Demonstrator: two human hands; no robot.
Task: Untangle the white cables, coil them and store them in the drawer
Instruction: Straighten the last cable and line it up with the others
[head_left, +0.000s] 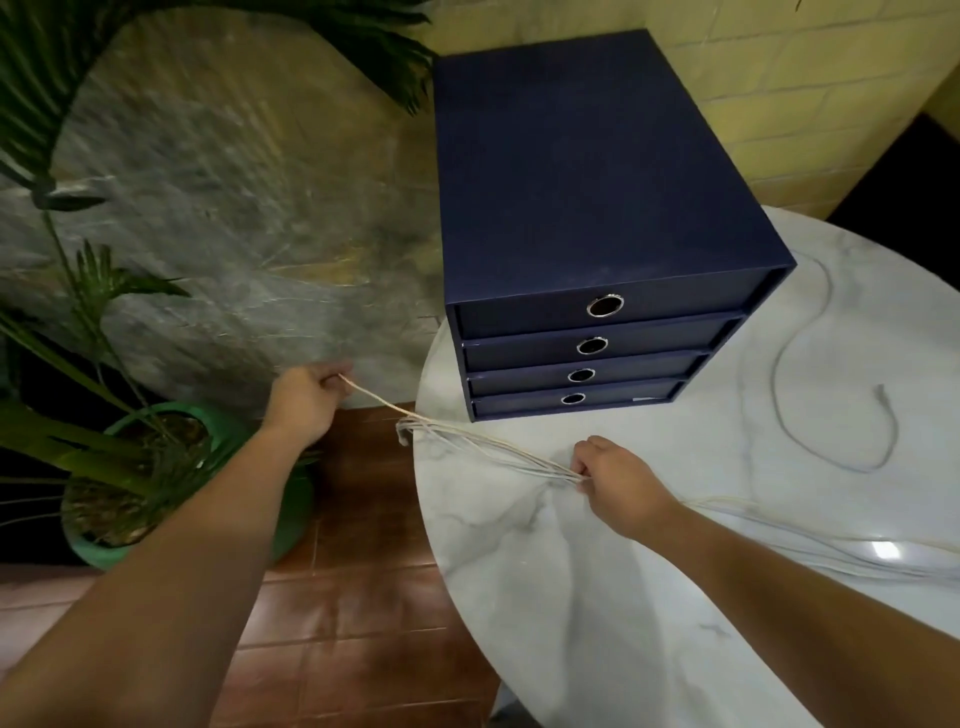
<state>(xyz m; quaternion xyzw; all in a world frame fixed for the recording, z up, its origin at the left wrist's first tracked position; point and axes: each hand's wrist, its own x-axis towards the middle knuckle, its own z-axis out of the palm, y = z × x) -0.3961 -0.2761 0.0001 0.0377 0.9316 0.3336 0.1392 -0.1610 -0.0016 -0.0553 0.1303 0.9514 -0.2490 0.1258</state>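
Untangling seems unfinished: left hand, right hand clench thin white cables at the marble tabletop's left edge. Coiling, storing remain

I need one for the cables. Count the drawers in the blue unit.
4, stacked in the navy drawer unit on the marble table: top drawer, second drawer, third drawer, bottom drawer. All are shut. None looks hidden.

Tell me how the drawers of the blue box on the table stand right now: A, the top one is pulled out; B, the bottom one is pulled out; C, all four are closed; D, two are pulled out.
C: all four fronts of the blue drawer box sit closed in its frame, none pulled out.
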